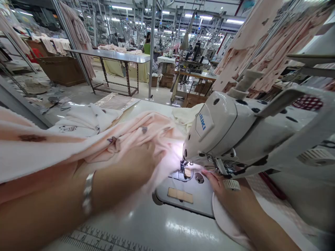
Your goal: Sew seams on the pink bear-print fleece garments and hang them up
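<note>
Two bare hands flanked the needle area of a white sewing machine point(222, 120), right of center. Left hand point(138, 164), mid-frame, lay bent over pink cloth point(133, 134); motion blurred it and its fingertips were lost in the folds, so I could not tell how tightly it was closed or whether it gripped. Right hand point(221, 184), below the machine head, had fingers loosely extended toward the presser foot point(182, 167); a knob and the head's underside covered part of it, and any hold could not be made out. Pale cloth point(227, 216) showed beneath that wrist.

The pink cloth ran from the left edge, where it was cut off, to the lit needle area; the stitching point was too small to read. Both forearms left the frame, the left one wearing a bracelet point(88, 193).

Worktable point(146, 223): white, glossy, ruler markings point(96, 240) at lower left, partly cropped. White printed cloth point(81, 120) lay behind the left forearm.

Room: metal-topped table point(112, 54) and cardboard box point(61, 71) at upper left, hanging garments point(288, 52) at upper right, strip lights point(121, 7) overhead. A distant person in green point(148, 43) stood partly hidden behind a pole point(152, 52).
</note>
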A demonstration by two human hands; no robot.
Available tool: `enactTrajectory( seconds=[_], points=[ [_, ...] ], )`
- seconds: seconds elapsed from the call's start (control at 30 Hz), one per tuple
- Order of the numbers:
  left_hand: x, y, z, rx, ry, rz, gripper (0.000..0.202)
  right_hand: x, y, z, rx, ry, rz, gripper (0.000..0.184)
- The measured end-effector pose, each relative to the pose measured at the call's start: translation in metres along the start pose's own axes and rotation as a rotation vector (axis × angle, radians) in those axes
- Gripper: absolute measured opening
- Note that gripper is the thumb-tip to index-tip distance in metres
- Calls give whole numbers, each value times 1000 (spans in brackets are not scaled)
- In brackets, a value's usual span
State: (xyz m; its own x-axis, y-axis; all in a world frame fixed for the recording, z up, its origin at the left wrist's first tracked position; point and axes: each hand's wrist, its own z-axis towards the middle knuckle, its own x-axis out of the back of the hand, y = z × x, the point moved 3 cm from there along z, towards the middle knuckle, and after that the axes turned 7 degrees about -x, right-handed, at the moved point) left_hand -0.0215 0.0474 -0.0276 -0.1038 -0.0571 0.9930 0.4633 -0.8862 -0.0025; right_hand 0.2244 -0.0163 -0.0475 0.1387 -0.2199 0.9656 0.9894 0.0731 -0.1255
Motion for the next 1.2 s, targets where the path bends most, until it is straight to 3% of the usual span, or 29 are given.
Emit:
enactTrajectory(
  seconds=[0.07, 0.13, 0.23, 0.33, 0.53, 0.63, 0.73, 0.97, 1.2],
  points=[
    [-2, 25, -20, 20, -111, 91, 55, 6, -3, -2, 24, -1, -8, 27],
    [3, 52, -26, -8, -164, 102, 49, 11, -10, -5, 49, 7, -11, 21],
    [20, 76, -12, -106, -20, 16, 20, 15, -28, -10, 129, -29, 62, 19],
    [24, 69, 3, -121, 100, -55, 14, 20, -44, -12, 202, -98, 198, 22],
    [8, 46, -3, -45, 40, -175, 18, 19, -40, -14, 128, -280, 239, 33],
    [8, 50, 0, -76, 76, -204, 8, 16, -38, -16, 145, -277, 259, 27],
    [3, 51, 7, -117, 77, -216, 11, 14, -43, -16, 198, -277, 302, 17],
    [-4, 43, 6, -162, 116, -286, 29, 9, -46, -13, 178, -300, 244, 20],
    [-2, 32, 14, -186, 79, -300, 25, 3, -44, -13, 132, -309, 162, 20]
  ],
)
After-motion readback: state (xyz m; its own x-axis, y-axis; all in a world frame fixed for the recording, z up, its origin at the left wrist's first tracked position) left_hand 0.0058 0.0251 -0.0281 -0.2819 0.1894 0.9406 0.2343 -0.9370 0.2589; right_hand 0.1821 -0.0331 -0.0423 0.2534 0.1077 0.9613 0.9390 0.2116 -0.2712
